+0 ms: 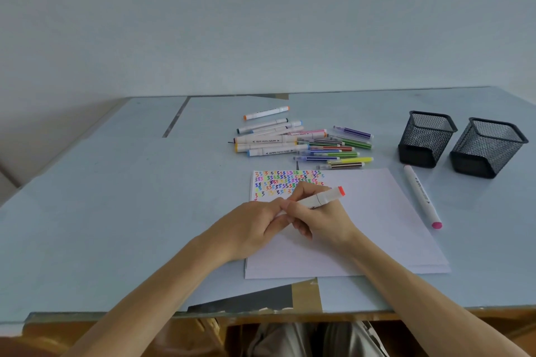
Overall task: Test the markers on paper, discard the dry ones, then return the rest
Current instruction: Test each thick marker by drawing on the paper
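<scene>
1. I see both bare hands meeting over the left part of a stack of white paper (377,226) that lies near the front edge of a pale blue worktop (116,197).
2. The right hand (322,217) grips a white marker with an orange-red end (319,199); its fingers are closed around the barrel.
3. The marker's long axis runs from lower left to upper right, with the orange-red end pointing up and right, away from me, clear of the fingers.
4. The marker's lower left end is hidden where the two hands meet, so I cannot tell whether a cap sits there.
5. The left hand (255,226) has its fingers curled and touching that hidden end; I cannot tell whether they pinch it or merely rest against it.
6. I judge the left hand to be the nearer one to that end, so any capping or uncapping would turn on it.
7. Rows of coloured test squiggles (287,182) fill the paper's far left corner, just beyond the hands.
8. A pile of markers (301,142) lies beyond the paper's far edge, toward the middle of the worktop.
9. A white marker with a pink end (422,197) lies alone along the paper's right edge.
10. Two black mesh pen holders (461,142) stand near the worktop's far right corner.
</scene>
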